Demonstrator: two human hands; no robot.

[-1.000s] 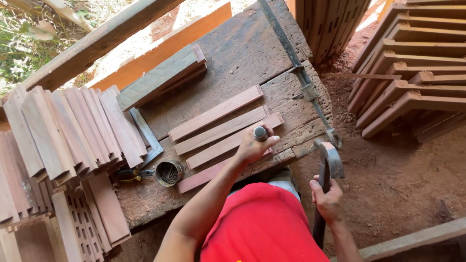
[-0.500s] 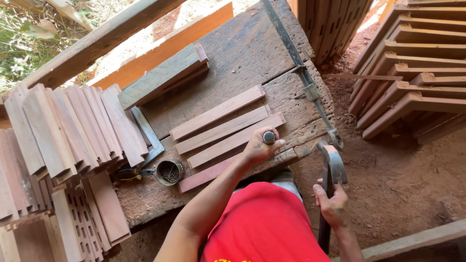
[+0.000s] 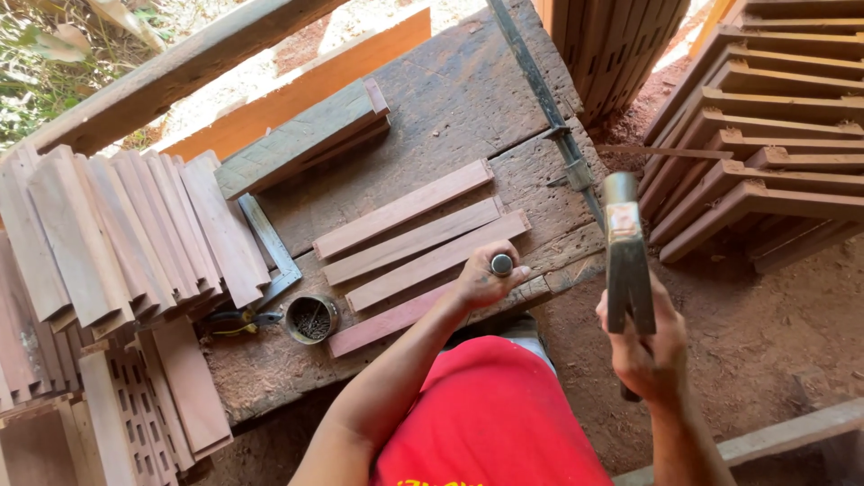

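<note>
Red shirt [image 3: 490, 414] nearest, at bottom centre. Right hand [image 3: 650, 346] clenched round handle of hammer [image 3: 625, 261], head raised upright, off right edge of counter [image 3: 450, 99], over bare red earth. Left hand [image 3: 481, 281] closed on short metal punch [image 3: 501, 265], held upright on near edge of counter, touching lowest reddish strip [image 3: 387, 326]. Hands well apart. Small round tin [image 3: 312, 319] left of that strip, open top, filled with small nails. Pliers with yellow grips [image 3: 236, 321] just beside tin, left. Three more wood strips [image 3: 414, 236] lying parallel beyond left hand, side by side. Metal try square [image 3: 270, 247] left of strips, partly under fanned stack of flat wood boards [image 3: 117, 238]. Slotted wood pieces [image 3: 135, 414] below that stack, bottom left. Thick grey-green plank [image 3: 301, 139] farther back on counter. Long metal bar clamp [image 3: 549, 135] along right side of counter. Stacked wooden frames [image 3: 765, 135] on ground at far right. Heavy beam [image 3: 180, 76] and orange board [image 3: 315, 76] farthest, top left.
</note>
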